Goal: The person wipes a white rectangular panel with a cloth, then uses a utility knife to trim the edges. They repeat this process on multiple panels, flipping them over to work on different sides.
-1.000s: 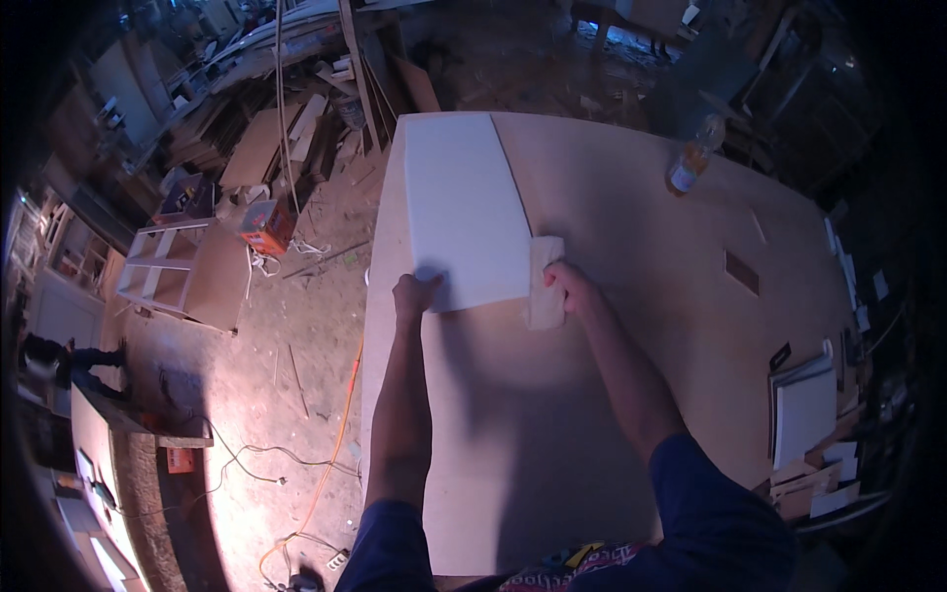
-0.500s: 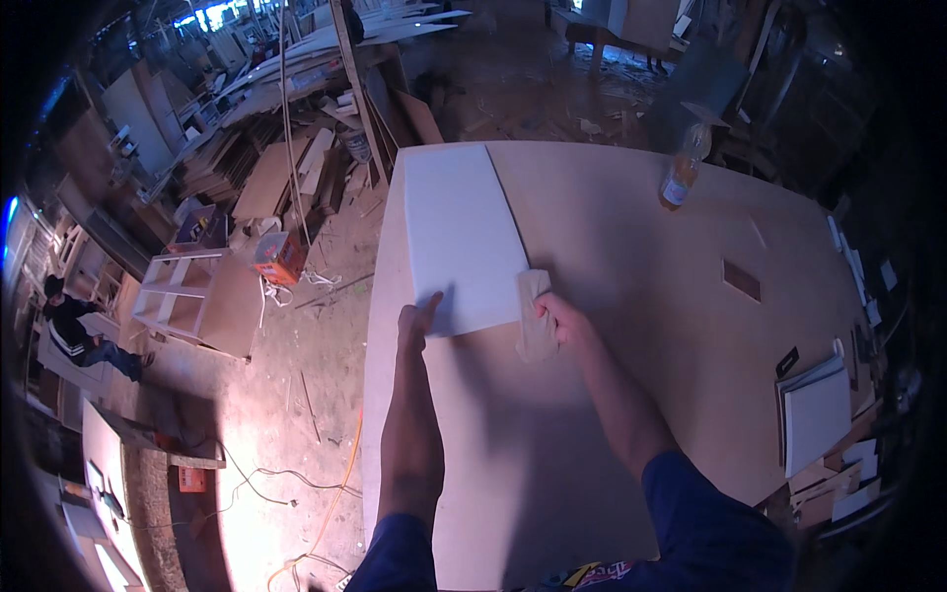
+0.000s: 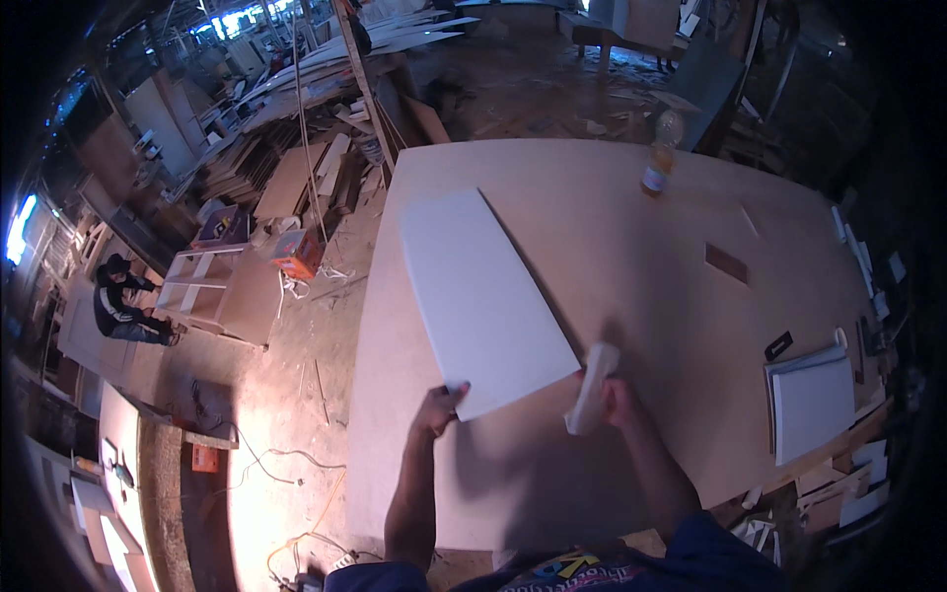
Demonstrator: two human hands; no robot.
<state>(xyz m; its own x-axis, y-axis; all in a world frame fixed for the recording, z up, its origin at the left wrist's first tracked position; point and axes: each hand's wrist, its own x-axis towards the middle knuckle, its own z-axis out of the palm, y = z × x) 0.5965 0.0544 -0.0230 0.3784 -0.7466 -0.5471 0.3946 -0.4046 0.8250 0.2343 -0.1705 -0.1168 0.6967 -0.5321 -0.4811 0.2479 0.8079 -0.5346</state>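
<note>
A white panel (image 3: 488, 301) lies aslant on a large light-brown board tabletop (image 3: 533, 513). My left hand (image 3: 439, 409) grips its near left corner, thumb on top and fingers at the edge. Just off the panel's near right corner, my right hand (image 3: 618, 400) is closed on a pale oblong pad (image 3: 592, 390). That pad is tipped on its edge and slightly blurred; I cannot tell whether it is a wrapped block or a folded cloth.
A bottle of amber liquid (image 3: 658, 158) stands at the far edge. A small brown rectangle (image 3: 727, 262) lies right of centre, and stacked white sheets (image 3: 812, 405) at the right. Leftward on the floor are a cabinet frame (image 3: 212, 286), an orange box (image 3: 296, 254), cables and a seated person (image 3: 123, 301).
The white panel has come nearer to me and turned, with my left hand on its corner. My right hand has moved nearer and rightward, tipping the pad from flat to edge-up.
</note>
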